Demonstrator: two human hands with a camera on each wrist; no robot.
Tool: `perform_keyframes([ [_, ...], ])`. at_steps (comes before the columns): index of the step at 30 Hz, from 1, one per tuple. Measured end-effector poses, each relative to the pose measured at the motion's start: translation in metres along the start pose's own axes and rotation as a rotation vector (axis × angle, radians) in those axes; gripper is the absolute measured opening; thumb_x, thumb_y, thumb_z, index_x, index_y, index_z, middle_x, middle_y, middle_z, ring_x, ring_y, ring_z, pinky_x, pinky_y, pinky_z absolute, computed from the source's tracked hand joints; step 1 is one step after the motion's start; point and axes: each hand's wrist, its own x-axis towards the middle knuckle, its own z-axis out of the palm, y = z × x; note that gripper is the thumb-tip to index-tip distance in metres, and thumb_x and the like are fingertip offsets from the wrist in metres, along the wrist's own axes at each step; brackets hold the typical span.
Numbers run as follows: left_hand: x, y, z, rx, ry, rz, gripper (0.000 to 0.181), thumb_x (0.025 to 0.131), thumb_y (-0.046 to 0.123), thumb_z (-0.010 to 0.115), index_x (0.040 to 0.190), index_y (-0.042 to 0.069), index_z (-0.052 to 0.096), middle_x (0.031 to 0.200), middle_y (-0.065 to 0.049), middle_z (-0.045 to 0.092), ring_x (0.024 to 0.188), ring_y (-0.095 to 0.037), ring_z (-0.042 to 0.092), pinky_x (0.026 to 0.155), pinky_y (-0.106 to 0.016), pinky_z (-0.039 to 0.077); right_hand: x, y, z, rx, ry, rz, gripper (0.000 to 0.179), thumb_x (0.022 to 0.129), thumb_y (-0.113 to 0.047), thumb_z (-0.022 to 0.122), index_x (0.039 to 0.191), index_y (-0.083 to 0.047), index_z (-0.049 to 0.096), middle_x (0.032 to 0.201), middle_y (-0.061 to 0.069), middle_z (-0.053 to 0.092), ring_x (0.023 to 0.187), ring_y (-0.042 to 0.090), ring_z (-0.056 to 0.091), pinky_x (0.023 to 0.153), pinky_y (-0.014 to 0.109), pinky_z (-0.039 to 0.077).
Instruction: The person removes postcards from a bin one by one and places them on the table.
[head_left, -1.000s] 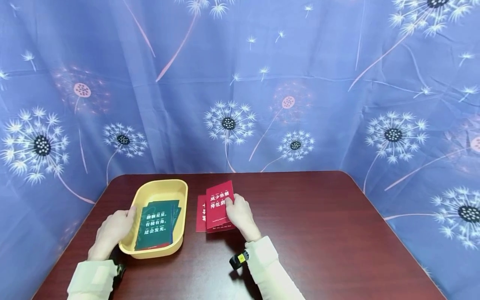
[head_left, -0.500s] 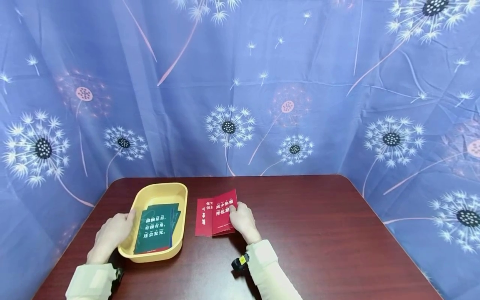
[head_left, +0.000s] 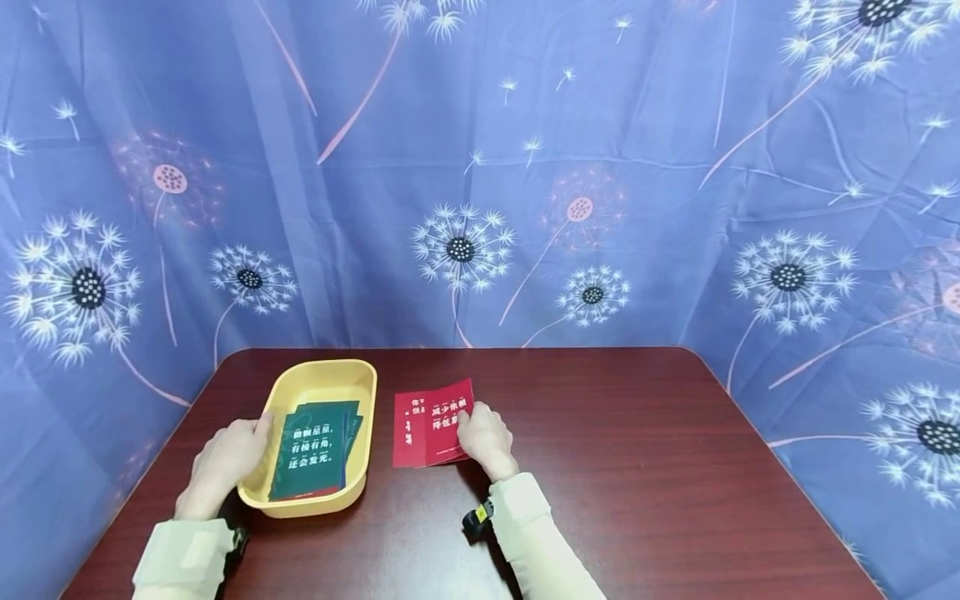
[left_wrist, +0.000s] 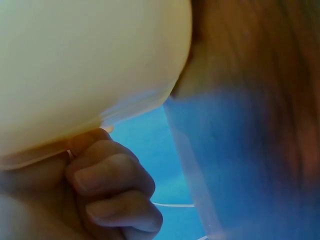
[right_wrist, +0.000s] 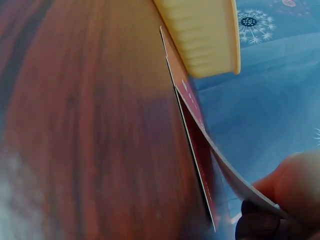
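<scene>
a curtained-off space, kind of room unclear: blue dandelion-print fabric (head_left: 375, 208) hangs beyond and either side of the right hand (head_left: 486, 437); a dark wood-grain table (head_left: 645, 467) lies beneath.

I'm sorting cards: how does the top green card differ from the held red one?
The green card lies in the yellow tray; the red card curves up, pinched by the right hand. The green card shows three large lines, the red card two. Both bear white writing.
</scene>
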Motion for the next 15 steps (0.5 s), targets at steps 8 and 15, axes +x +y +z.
perform_keyframes([
  [8, 0.0029, 0.0005, 0.0002, 0.001, -0.007, -0.007, 0.07, 0.102, 0.056, 0.015, 0.092, 0.007, 0.064, 0.078, -0.018, 0.057, 0.077, -0.034, 0.057, 0.06, -0.046, 0.041, 0.0017, 0.0018, -0.0001, -0.084, 0.034, -0.046, 0.027, 0.094, -0.029, 0.061, 0.101, -0.003, 0.061, 0.091, 0.017, 0.065, 0.083, 0.035, 0.064, 0.072, 0.051, 0.049],
  [15, 0.0034, 0.001, -0.0006, 0.007, 0.004, -0.001, 0.069, 0.102, 0.056, 0.016, 0.09, 0.009, 0.064, 0.091, -0.024, 0.06, 0.079, -0.037, 0.058, 0.06, -0.049, 0.043, 0.0033, 0.0038, 0.0005, -0.071, 0.05, -0.033, 0.032, 0.091, -0.028, 0.066, 0.102, 0.0, 0.055, 0.089, 0.018, 0.064, 0.08, 0.035, 0.064, 0.071, 0.049, 0.05],
])
